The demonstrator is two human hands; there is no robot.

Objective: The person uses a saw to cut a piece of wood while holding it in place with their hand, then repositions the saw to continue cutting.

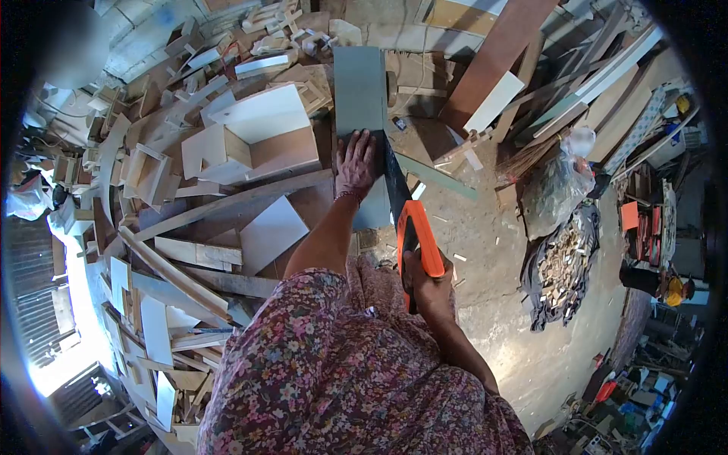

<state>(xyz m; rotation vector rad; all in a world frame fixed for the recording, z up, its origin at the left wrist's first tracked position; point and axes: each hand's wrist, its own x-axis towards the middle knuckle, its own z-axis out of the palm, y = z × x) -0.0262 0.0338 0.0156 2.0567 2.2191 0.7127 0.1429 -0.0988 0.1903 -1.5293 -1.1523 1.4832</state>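
A long grey-green board [359, 89] runs away from me in the middle of the view. My left hand [355, 163] lies flat on it, fingers stretched forward and pressing on its face. In my right hand [429, 282] is a hand saw [422, 236] with an orange and black handle, the fingers wrapped round the grip. Its dark blade [394, 180] points forward along the board's right edge, near my left fingers. Whether the teeth are in the wood cannot be made out.
A pale open wooden box [277, 140] and many offcuts lie to the left. At the right are a brown board [497, 64], leaning planks, a clear plastic bag [557, 189] and a dark cloth [540, 307] heaped with wood scraps. Small chips dot the concrete floor [485, 303].
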